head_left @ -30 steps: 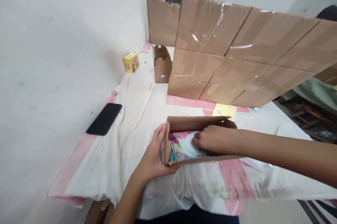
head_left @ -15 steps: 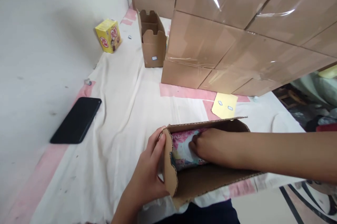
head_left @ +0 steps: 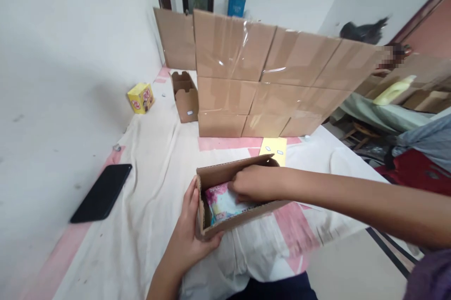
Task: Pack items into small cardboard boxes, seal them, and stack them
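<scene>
An open cardboard box [head_left: 243, 218] lies on the white and pink cloth close to me. Inside it is a pink and white plastic packet [head_left: 220, 203]. My left hand [head_left: 192, 232] grips the box's left end, thumb at the near side and fingers at the far side. My right hand [head_left: 250, 185] reaches into the box with its fingers curled on the packet; its fingertips are partly hidden, so I cannot tell how firmly they grip.
A black phone [head_left: 102, 193] lies at left, with a yellow box [head_left: 141, 98] beyond it. A second open carton [head_left: 186, 104] stands beside a wall of cardboard boxes [head_left: 225, 96]. A yellow paper [head_left: 278, 146] lies before that wall. A person [head_left: 394, 56] is partly visible at far right.
The view has tilted up, showing more of the room. The held box is turned slightly, its left end nearer me, and both hands remain at it.
</scene>
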{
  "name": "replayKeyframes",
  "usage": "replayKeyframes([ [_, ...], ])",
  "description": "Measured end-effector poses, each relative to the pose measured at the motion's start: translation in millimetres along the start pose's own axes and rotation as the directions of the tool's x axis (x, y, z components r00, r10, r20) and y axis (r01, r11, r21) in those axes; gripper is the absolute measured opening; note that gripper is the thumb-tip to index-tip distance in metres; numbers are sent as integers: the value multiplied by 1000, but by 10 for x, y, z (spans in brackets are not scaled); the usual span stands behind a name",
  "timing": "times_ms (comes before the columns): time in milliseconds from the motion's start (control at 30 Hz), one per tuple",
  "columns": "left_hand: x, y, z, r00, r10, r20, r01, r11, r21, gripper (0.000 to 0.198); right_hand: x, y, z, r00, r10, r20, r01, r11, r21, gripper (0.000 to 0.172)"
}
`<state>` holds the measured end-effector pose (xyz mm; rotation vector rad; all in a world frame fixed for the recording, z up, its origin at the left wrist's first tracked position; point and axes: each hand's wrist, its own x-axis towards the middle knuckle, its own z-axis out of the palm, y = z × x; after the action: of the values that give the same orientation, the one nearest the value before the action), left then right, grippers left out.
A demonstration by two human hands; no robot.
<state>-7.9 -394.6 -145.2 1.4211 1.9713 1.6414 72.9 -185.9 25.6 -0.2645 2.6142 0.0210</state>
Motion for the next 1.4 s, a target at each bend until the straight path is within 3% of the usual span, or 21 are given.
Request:
replayKeyframes([
  [67,-9,7,-3,996,89,-9,-87,991,100,104,-271,54,21,938,38,-346,14,989,145,19],
  [100,-8,14,-10,994,112,-8,-110,983,145,97,-419,85,91,846,120,-520,13,970,244,21],
  [167,8,38,-23,993,114,-3,-112,980,166,75,-678,141,359,557,367,-745,15,892,451,28],
  [200,22,56,-24,994,109,-2,-108,983,145,62,-764,157,546,370,481,-795,43,846,532,32],
  [233,38,77,-20,994,110,-12,-108,988,108,52,-811,160,751,231,554,-800,103,803,586,36],
  [267,57,102,-10,994,106,-35,-104,992,66,49,-818,149,958,184,584,-791,212,762,612,42],
  [333,100,157,26,992,70,-108,-70,998,1,46,-727,93,1316,236,589,-773,387,673,630,52],
  [400,147,207,73,982,12,-186,-18,999,-29,39,-567,17,1538,293,592,-751,389,644,659,48],
  [467,195,239,118,964,-48,-262,29,997,-76,36,-425,-54,1627,271,642,-717,358,624,694,38],
  [533,240,239,145,943,-120,-309,67,982,-177,48,-347,-110,1637,222,685,-694,341,612,714,29],
  [600,277,207,143,926,-189,-326,99,957,-274,68,-330,-145,1627,188,722,-666,336,590,734,42],
  [667,305,151,103,922,-220,-319,130,951,-281,76,-343,-154,1621,195,742,-642,333,565,755,67],
  [733,324,98,32,934,-182,-307,135,976,-169,60,-357,-138,1625,224,721,-656,336,574,746,76],
  [800,335,86,-45,964,-103,-246,104,995,-7,37,-357,-107,1636,222,663,-715,333,637,695,61],
  [867,333,155,-86,985,2,-172,27,986,162,32,-346,-74,1654,182,612,-770,315,705,635,41],
  [933,320,310,-47,987,96,-131,-39,924,380,31,-335,-50,1670,153,585,-797,286,745,602,31],
  [1033,308,602,188,982,188,-32,-119,736,667,29,-337,-42,1669,145,575,-806,241,769,592,31],
  [1133,335,778,514,967,216,137,-249,674,695,44,-356,-74,1640,156,551,-820,194,796,573,31],
  [1267,383,797,739,963,225,148,-255,591,765,60,-480,-126,1668,204,521,-829,176,813,554,33],
  [1333,382,797,740,965,204,162,-250,554,794,61,-651,-85,1760,165,559,-813,142,802,580,37],
  [1400,361,813,719,971,168,167,-231,513,826,60,-911,50,1903,122,686,-718,11,722,692,40],
])
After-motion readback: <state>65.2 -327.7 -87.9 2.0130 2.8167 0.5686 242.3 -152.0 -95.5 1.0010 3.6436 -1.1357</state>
